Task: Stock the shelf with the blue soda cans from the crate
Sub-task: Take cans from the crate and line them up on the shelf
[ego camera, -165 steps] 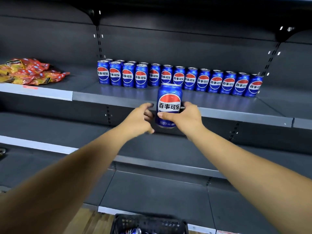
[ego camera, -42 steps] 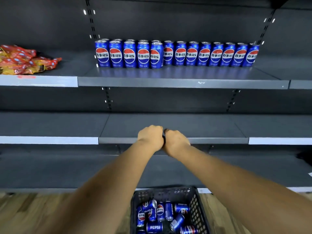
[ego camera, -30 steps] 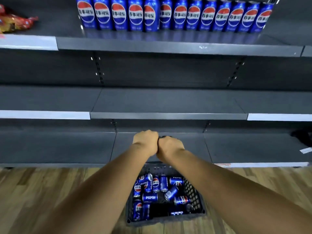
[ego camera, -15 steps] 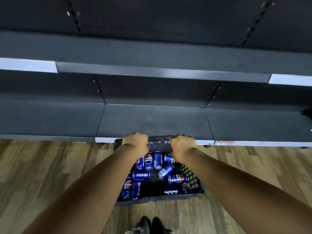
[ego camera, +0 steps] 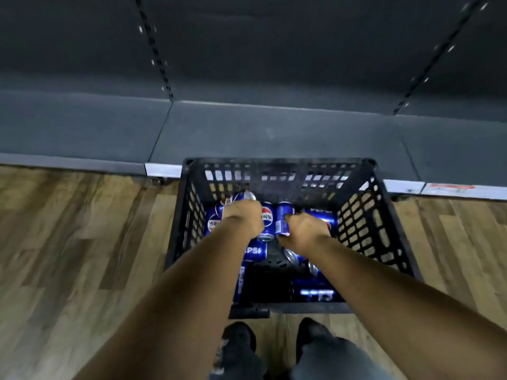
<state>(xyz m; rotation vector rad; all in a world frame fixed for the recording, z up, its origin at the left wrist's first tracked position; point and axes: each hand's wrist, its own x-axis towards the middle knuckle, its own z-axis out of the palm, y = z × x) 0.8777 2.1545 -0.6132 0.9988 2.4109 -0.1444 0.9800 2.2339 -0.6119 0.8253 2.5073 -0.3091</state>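
At frame centre, both hands reach into the black crate [ego camera: 365, 223] on the floor, where blue soda cans [ego camera: 256, 250] lie jumbled. The right hand [ego camera: 304, 231] grasps an upright can [ego camera: 284, 218]; the left hand [ego camera: 242, 218] covers other cans, its fingers hidden, so I cannot tell its grip. The forearms hide several cans, and motion blur smears the labels near the crate's lower edge.

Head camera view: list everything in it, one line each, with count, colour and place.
crate: one, black plastic lattice, on the floor against the bottom shelf.
soda cans: several, exact count hidden by the arms, blue with red and white logo, lying loose inside the crate.
bottom shelf: one, dark grey, behind the crate.
floor: wood-look planks, brown, both sides of the crate.
shoes: two, dark, at the near edge of the crate.
left hand: one, down in the crate on the cans; grip unclear.
right hand: one, in the crate, fingers round an upright blue can.
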